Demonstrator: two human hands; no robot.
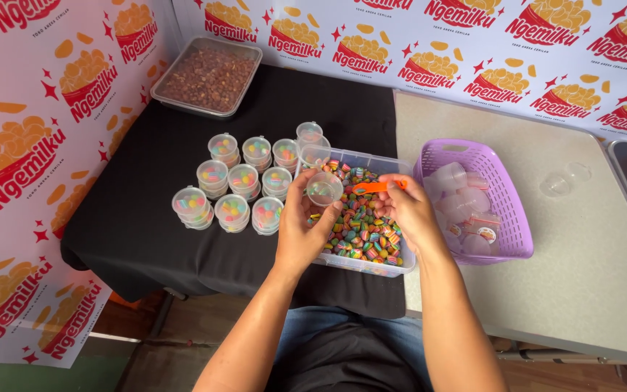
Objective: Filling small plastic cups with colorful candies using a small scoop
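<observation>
Clear plastic is what my left hand holds: a small round cup, with the fingers curled around its rim, right above the clear box of striped rainbow candies on the worktop. My right hand pinches an orange scoop just beside the cup, over the same box. I see filled cups with lids to the left on the black cloth, and a purple basket to the right.
</observation>
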